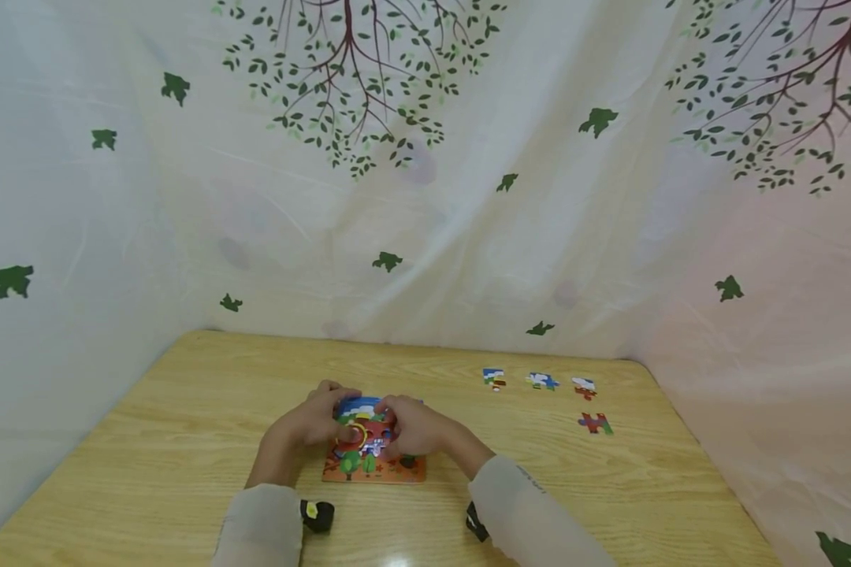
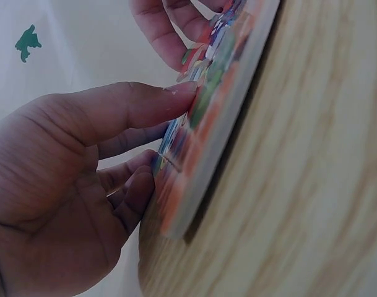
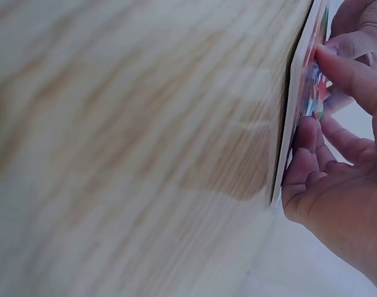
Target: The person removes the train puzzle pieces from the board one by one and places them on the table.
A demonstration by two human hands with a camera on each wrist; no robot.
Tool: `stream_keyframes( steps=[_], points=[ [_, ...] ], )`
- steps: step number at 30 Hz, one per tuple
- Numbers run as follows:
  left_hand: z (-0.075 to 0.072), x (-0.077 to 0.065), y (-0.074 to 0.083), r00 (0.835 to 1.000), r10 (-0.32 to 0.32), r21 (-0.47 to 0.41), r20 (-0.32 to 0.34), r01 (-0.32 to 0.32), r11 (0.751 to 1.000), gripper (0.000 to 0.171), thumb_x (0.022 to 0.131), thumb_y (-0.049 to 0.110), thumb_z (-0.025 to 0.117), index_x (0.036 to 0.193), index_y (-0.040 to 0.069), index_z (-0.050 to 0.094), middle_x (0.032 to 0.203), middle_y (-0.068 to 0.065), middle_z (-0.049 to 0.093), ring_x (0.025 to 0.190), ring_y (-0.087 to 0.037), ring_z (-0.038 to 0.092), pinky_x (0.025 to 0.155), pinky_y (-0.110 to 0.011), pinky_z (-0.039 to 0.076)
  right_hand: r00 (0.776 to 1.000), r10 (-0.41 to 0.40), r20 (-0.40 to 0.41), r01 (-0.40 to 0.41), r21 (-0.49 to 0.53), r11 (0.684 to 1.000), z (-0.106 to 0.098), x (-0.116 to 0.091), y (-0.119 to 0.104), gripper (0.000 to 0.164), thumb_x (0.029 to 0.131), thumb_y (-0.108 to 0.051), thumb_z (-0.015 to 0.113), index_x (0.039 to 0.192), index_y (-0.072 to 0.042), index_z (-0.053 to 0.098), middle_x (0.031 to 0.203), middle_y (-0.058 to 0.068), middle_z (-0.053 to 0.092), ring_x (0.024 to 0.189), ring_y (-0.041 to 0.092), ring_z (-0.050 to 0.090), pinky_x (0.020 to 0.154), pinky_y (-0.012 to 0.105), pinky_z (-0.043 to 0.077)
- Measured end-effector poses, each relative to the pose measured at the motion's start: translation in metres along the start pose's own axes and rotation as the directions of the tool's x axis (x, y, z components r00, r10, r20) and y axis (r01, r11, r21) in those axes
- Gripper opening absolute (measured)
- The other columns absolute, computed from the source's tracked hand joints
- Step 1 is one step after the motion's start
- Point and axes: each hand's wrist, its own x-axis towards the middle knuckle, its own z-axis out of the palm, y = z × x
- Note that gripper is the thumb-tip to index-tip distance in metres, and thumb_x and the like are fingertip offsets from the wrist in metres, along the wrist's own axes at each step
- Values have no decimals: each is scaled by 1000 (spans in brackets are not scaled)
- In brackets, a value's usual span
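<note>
A colourful jigsaw puzzle [image 1: 340, 476] in a flat tray with an orange lower border lies on the table. At its left side is my left hand [image 1: 315, 421], the thumb on the printed surface and the other fingers curled at the edge. My right hand [image 1: 418, 428] comes in from the right and pinches a puzzle piece [image 2: 187, 57] with red and green on it, slightly raised off the surface. Both hands hide parts of the picture. In the right wrist view the right thumb [image 3: 343, 68] lies over the puzzle, close to the left hand [image 3: 361, 31].
Several loose puzzle pieces lie at the back right: a blue and yellow one [image 1: 494, 378], a blue and white one [image 1: 542, 381], a white and red one [image 1: 585, 387], a red and green one [image 1: 596, 424]. A leaf-patterned curtain [image 1: 440, 291] stands behind the wooden table [image 1: 184, 441].
</note>
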Motion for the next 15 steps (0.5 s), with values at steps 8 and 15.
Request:
stream_keyframes(
  steps=[8, 15],
  points=[
    [0, 1, 1, 1000, -6, -9, 2, 6, 1000, 69, 83, 19, 87, 145, 13, 58, 140, -14, 42, 126, -35, 42, 106, -62, 38, 1000, 12, -7, -12, -5, 1000, 0, 0, 1, 63, 84, -11, 85, 139, -6, 53, 103, 1, 57, 82, 12, 55, 73, 26, 49],
    [2, -7, 6, 1000, -4, -4, -3, 4, 1000, 69, 82, 19, 87, 145, 12, 58, 138, -12, 43, 123, -34, 43, 105, -61, 39, 1000, -6, -17, 6, 35, 999, 1, -5, -1, 53, 84, -6, 85, 129, -10, 58, 93, 9, 58, 70, 12, 51, 63, 25, 44]
  ],
)
